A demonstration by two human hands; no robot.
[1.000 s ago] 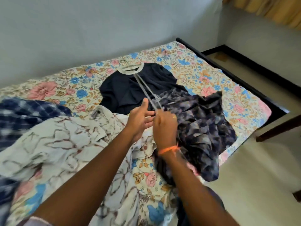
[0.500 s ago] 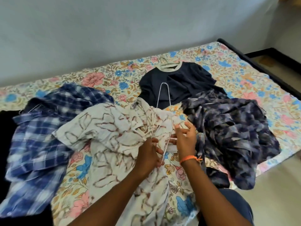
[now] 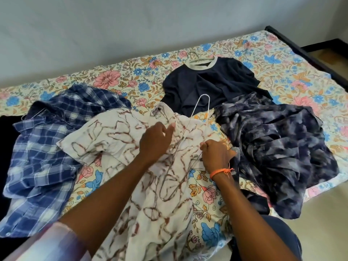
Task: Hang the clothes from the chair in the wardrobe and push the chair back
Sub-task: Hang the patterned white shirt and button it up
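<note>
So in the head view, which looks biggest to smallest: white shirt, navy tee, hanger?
1. white shirt, though it lies nearest the camera
2. navy tee
3. hanger, just thin wire

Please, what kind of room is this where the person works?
Most likely a bedroom: a bed with a floral sheet stands against a plain wall, shirts such as the blue plaid one lie on it, and a wire hanger is in use.

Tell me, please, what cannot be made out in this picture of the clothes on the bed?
Head view only:
- Wire hanger: part hidden inside the right hand.
- Navy T-shirt: hem covered by the white shirt.
- Checked shirt: collar bunched and unclear.
- Wardrobe and chair: outside the frame.
</note>
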